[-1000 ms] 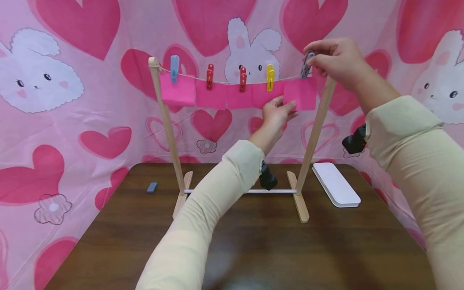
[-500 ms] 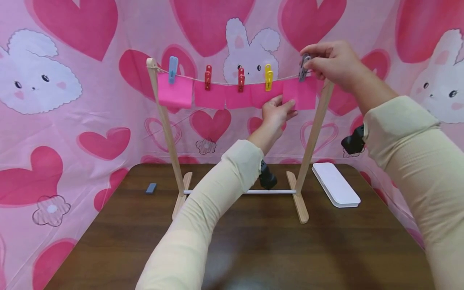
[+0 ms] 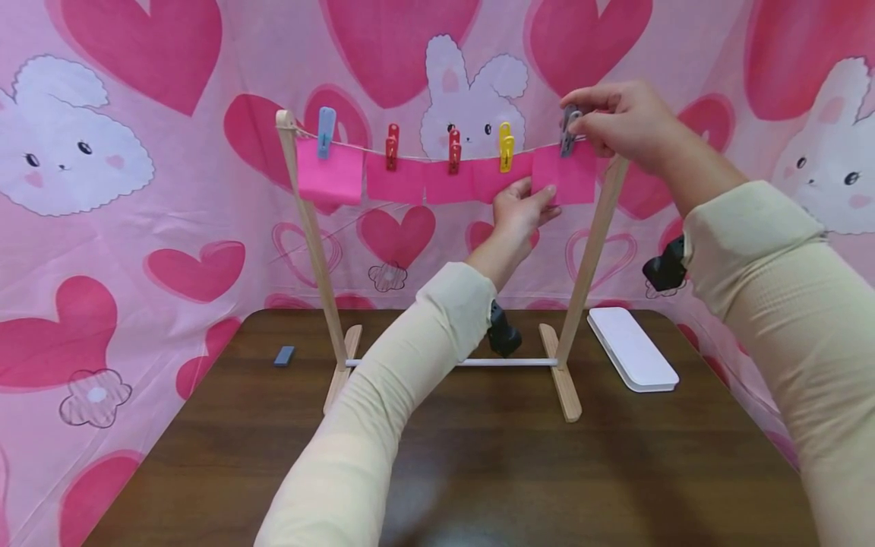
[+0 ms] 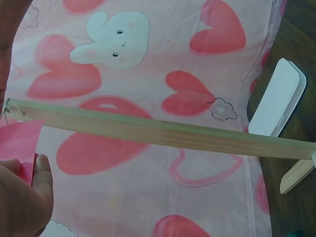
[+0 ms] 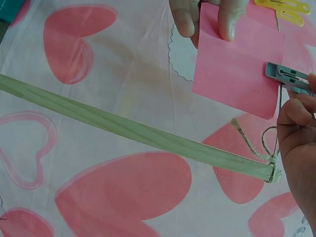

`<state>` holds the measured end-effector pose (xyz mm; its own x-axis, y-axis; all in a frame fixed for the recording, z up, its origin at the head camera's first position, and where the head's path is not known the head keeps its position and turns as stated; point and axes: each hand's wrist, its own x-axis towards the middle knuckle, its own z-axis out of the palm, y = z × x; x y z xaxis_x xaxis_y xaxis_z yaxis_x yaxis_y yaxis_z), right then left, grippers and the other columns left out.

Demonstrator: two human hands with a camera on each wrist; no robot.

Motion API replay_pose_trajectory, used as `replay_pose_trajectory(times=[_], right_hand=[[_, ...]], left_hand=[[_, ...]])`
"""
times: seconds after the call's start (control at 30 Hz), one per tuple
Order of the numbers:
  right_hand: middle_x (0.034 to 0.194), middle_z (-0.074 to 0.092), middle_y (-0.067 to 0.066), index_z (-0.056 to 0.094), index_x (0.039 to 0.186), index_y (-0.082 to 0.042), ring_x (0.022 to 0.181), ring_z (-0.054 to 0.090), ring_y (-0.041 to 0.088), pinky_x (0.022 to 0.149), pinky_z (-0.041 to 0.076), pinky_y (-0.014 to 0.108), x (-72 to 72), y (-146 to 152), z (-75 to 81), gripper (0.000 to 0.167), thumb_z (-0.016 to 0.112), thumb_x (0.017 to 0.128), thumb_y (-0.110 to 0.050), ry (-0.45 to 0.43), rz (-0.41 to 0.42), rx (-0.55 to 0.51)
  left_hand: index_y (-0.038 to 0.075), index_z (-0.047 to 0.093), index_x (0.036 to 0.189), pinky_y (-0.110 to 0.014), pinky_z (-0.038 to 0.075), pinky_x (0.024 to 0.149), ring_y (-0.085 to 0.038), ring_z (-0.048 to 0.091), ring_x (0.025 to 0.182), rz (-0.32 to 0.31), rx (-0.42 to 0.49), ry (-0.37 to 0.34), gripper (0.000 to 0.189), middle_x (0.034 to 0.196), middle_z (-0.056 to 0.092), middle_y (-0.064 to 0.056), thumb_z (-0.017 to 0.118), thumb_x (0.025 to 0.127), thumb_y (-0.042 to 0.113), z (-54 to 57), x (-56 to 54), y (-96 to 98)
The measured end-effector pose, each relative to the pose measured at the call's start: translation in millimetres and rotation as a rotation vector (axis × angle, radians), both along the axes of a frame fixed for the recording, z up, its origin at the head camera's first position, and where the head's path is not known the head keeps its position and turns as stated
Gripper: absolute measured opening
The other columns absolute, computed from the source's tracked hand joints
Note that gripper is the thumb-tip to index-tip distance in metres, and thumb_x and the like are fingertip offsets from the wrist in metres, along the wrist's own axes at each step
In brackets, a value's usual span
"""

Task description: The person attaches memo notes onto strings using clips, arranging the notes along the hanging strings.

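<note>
A square pink paper [image 3: 577, 181] hangs at the right end of a string, between the wooden posts of a stand. My left hand [image 3: 516, 219] pinches its lower left edge, thumb in front and fingers behind. At the paper's top edge, my right hand [image 3: 636, 125] pinches the handles of a grey clothespin [image 3: 567, 143]. In the right wrist view the grey clothespin's [image 5: 286, 76] tip overlaps the paper beside the string; whether its jaws press on both cannot be told. More pink papers [image 3: 396, 182] hang to the left, under a blue clothespin [image 3: 326, 133], red ones [image 3: 392, 148] and a yellow one [image 3: 506, 148].
The stand's right post [image 3: 591, 258] rises close to my right hand. A white case [image 3: 632, 349] lies on the brown table [image 3: 478, 471] at the right, and a small blue-grey block [image 3: 284, 355] at the left. Behind hangs a pink cloth with hearts and rabbits.
My right hand has moved slightly down and left with the grey clothespin, which now sits a little lower over the paper's top edge. The left hand keeps its hold on the paper.
</note>
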<state>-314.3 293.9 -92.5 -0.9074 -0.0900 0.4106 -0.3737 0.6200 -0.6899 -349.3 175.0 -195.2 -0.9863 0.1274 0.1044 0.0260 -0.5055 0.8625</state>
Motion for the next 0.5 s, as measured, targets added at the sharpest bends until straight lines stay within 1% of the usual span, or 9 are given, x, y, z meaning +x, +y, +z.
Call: replay_pose_trajectory(times=[0.2, 0.33, 0.5], right_hand=[[0.083, 0.053, 0.003, 0.051, 0.132, -0.01, 0.048, 0.038, 0.014, 0.045, 0.037, 0.02, 1.0, 0.9, -0.7, 0.041, 0.057, 0.092, -0.019, -0.034, 0.016, 0.012], [0.082, 0.052, 0.004, 0.048, 0.135, -0.01, 0.05, 0.04, 0.013, 0.045, 0.039, 0.019, 3.1, 0.0, -0.8, 0.044, 0.056, 0.093, -0.02, -0.04, 0.009, 0.029], [0.087, 0.052, 0.004, 0.046, 0.137, -0.011, 0.051, 0.045, 0.012, 0.046, 0.042, 0.018, 4.6, -2.8, -1.8, 0.046, 0.056, 0.093, -0.02, -0.041, -0.007, 0.043]], left_hand=[[-0.001, 0.063, 0.112, -0.031, 0.054, 0.067, -0.022, 0.066, 0.075, -0.012, -0.003, 0.002, 0.031, 0.08, 0.062, -0.003, 0.067, 0.082, 0.005, -1.5, 0.3, -0.3], [0.0, 0.064, 0.111, -0.031, 0.054, 0.067, -0.021, 0.067, 0.075, -0.011, -0.018, -0.001, 0.03, 0.082, 0.063, -0.003, 0.068, 0.082, 0.006, -2.4, 0.9, -0.2], [-0.002, 0.063, 0.113, -0.032, 0.054, 0.068, -0.021, 0.067, 0.077, -0.007, 0.001, -0.009, 0.033, 0.082, 0.063, -0.004, 0.069, 0.081, 0.005, -3.7, 0.7, 0.6]])
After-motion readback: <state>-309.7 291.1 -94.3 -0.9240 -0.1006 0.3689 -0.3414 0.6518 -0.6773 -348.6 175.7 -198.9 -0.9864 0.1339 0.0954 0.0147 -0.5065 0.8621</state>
